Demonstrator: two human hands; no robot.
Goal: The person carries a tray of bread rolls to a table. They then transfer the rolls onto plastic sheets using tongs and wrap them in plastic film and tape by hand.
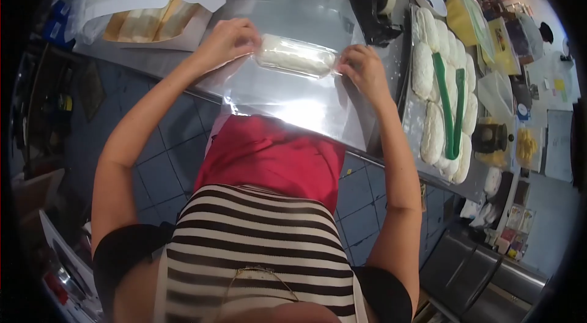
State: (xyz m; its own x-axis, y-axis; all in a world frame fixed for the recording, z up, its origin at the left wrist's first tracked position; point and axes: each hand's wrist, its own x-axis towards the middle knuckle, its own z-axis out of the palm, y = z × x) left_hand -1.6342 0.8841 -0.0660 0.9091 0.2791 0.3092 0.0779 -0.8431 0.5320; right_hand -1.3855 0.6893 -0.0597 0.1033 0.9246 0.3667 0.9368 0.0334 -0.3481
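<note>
A white, powder-dusted bread roll (296,56) lies wrapped in clear plastic film, between my two hands above the metal table. My left hand (236,39) pinches the film at the roll's left end. At the right end, the fingers of my right hand (360,62) are closed on the film. Clear film (279,94) spreads over the table's near edge below the roll and hangs towards the red apron (275,153). More film stretches away beyond the roll, its far part blurred.
A tray of powdered rolls (419,116) with green tongs (447,107) on top stands at the right. A black tape dispenser (373,20) sits beyond my right hand. An open white box (192,29) holding wrapped items is at the left. Yellow tubs (463,16) stand at the far right.
</note>
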